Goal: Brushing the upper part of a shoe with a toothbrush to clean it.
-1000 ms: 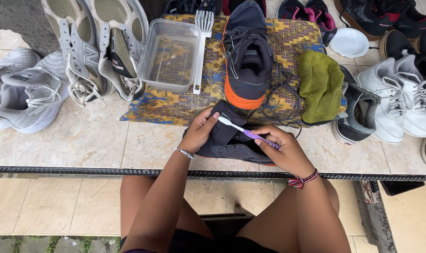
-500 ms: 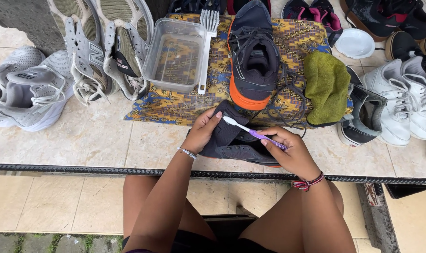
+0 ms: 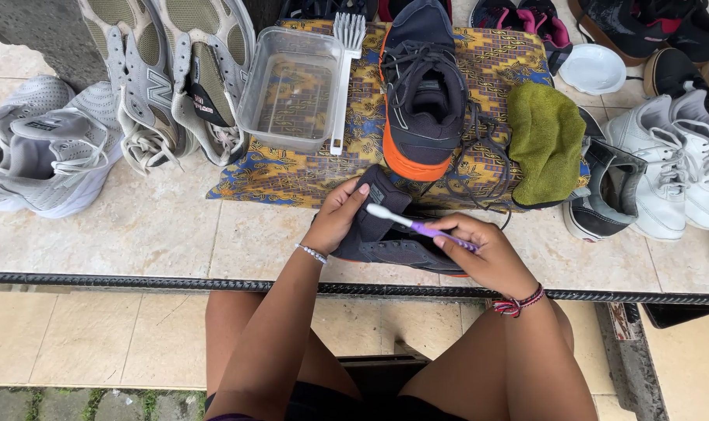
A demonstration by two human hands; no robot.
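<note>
**A:** So the left hand (image 3: 340, 218) is clamped round the heel of the dark sneaker (image 3: 386, 234), which sits on the tile ledge just below the patterned cloth (image 3: 292, 168). The right hand (image 3: 483, 253) is closed on a purple toothbrush (image 3: 417, 226), bristles on the shoe.

**B:** Risk, I'd say, is the shoe skidding off the ledge edge (image 3: 136, 281), which is right under it. A hard stroke toward the knees could do it.

**A:** Loose laces (image 3: 479, 168) from the orange-toed sneaker (image 3: 421, 97) lie near the brush too and could snag.

**B:** Room's tight on the right, with the green towel (image 3: 545, 140) and white shoes (image 3: 682, 171). Bare tile to the left, though the clear tub (image 3: 292, 90) could tip.
</note>
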